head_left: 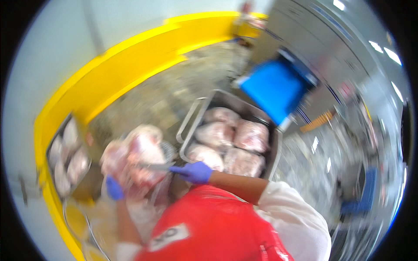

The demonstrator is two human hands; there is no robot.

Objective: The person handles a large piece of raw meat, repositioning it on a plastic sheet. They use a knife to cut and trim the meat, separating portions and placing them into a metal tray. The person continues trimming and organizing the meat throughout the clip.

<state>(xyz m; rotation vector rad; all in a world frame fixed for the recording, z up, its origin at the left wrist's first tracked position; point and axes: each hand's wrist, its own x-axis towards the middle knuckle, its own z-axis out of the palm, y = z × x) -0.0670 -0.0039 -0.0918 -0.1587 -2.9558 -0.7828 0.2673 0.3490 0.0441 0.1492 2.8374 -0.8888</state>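
A large piece of pale pink raw meat [141, 145] lies in front of me, with a ridged grey item partly visible behind it. My left hand [114, 188], in a purple glove, grips the meat's lower left edge, its fingertips blurred. My right hand [196, 172], also purple-gloved, is closed round the handle of a knife [154, 166], whose blade lies across the meat's middle right. Just right of this, a deep steel pan [274, 148] with a wire handle holds several raw meat pieces [250, 135].
Another steel pan [87, 174] with meat sits at the left, beside a yellow wall base [69, 98]. A blue-surfaced item [274, 91] stands beyond the right pan, near grey steel units [305, 30]. My red apron fills the lower middle. Blurred equipment [357, 191] is at the right.
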